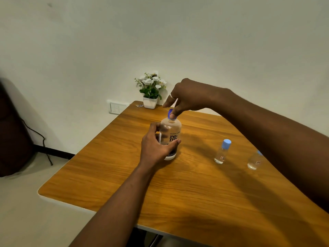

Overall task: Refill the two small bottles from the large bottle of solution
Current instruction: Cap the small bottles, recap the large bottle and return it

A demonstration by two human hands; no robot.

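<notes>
here left hand grip clenched round large bottle mid-frame; right hand pinching blue cap; bottle likely rigid, slick, weighty.

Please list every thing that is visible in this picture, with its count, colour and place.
large clear plastic bottle with blue flip cap: 1, clear, upright at table centre
small clear bottles with light blue caps: 2, clear, upright at table right; one partly hidden
wooden table: 1, orange-brown
white square pot of white flowers: 1, far table edge
white wall switch plate: 1, wall behind the table
black cable: 1, left on the floor
left hand: around the large bottle
right hand: fingers on its cap
</notes>
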